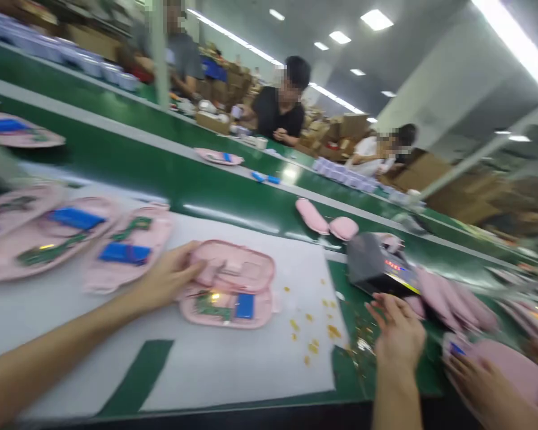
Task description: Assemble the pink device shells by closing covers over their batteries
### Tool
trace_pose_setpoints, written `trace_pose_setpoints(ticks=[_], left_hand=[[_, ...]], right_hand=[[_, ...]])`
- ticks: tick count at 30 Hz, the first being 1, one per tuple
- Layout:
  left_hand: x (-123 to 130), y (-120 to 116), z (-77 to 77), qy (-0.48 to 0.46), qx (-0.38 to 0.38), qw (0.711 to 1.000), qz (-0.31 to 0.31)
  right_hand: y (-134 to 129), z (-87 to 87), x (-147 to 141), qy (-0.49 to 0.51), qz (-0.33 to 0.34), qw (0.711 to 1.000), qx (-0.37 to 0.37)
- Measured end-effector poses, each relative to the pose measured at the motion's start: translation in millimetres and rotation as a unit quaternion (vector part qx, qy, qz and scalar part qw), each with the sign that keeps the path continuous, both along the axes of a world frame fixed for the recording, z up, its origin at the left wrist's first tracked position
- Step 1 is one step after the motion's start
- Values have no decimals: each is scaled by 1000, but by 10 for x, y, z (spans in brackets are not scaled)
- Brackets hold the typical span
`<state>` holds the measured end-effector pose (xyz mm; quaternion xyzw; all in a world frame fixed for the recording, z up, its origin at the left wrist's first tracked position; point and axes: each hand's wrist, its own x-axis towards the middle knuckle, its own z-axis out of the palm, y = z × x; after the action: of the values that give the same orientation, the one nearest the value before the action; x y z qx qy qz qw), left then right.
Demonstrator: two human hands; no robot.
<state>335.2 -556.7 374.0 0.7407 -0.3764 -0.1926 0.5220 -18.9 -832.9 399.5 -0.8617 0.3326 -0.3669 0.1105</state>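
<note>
The pink housings (pixel 233 266) look like smooth plastic with a soft satin finish, and the batteries (pixel 125 252) look wrapped in blue plastic film. White sheeting (pixel 251 370), matt like paper, reaches the surface's (pixel 224 197) near edge; the green top beyond is smooth and glossy.

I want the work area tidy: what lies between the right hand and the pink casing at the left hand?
In the head view, small yellow scraps lie on the white sheet, with more bits on the green tabletop near the right hand.
</note>
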Motion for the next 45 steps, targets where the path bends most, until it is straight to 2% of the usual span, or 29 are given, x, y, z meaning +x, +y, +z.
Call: trace_pose_setpoints(ticks=[2, 3, 4, 6, 8, 11, 15, 18, 22, 25, 28, 30, 32, 34, 37, 40, 42, 43, 45], left_hand=[[-11, 7, 27, 69, -20, 996, -46], [-6, 14, 26, 93, -30, 994, -55], [0, 24, 20, 110, -42, 991, -57], [4, 49, -1, 125, -64, 989, -53], [5, 72, -31, 140, -84, 985, -55], [22, 87, -89, 157, -100, 981, -61], [47, 80, -164, 176, -116, 975, -74], [36, 79, -188, 211, -131, 965, -80], [28, 92, -186, 179, -133, 972, -75], [34, 116, -184, 120, -115, 984, -60], [20, 153, -175, 118, -102, 986, -55], [2, 174, -155, 125, -97, 987, -37], [-8, 182, -126, 129, -94, 987, -20], [1, 178, -100, 126, -103, 986, -26], [41, 198, -76, 77, -112, 989, -61], [55, 293, -52, -12, -97, 983, -153], [30, 373, -14, -67, -106, 962, -242], [14, 404, 16, -92, -105, 949, -282], [9, 426, 103, -132, -59, 928, -344]], right_hand=[[414, 48, 743, -96, 77, 990, 70], [643, 114, 1094, -113, 135, 979, 101], [858, 195, 1418, -87, 194, 971, 109], [1190, 341, 1962, 27, 307, 947, 94], [1350, 405, 2343, 145, 363, 919, 45], [1367, 367, 2614, 249, 371, 893, -52], [1343, 286, 2670, 284, 343, 881, -161], [1379, 242, 2686, 278, 329, 877, -212], [1432, 220, 2730, 264, 310, 885, -226], [1431, 289, 2774, 284, 269, 896, -210], [1339, 413, 2822, 290, 201, 926, -136], [1237, 476, 2847, 304, 231, 924, -12], [1146, 500, 2856, 316, 290, 898, 98], [1105, 492, 2827, 300, 310, 893, 129], [1172, 442, 2633, 234, 311, 919, 66], [1367, 304, 2233, 173, 329, 925, -74], [1515, 142, 1947, 155, 336, 915, -159], [1576, 48, 1834, 164, 336, 910, -177], [1639, -134, 1699, 209, 325, 907, -167]])
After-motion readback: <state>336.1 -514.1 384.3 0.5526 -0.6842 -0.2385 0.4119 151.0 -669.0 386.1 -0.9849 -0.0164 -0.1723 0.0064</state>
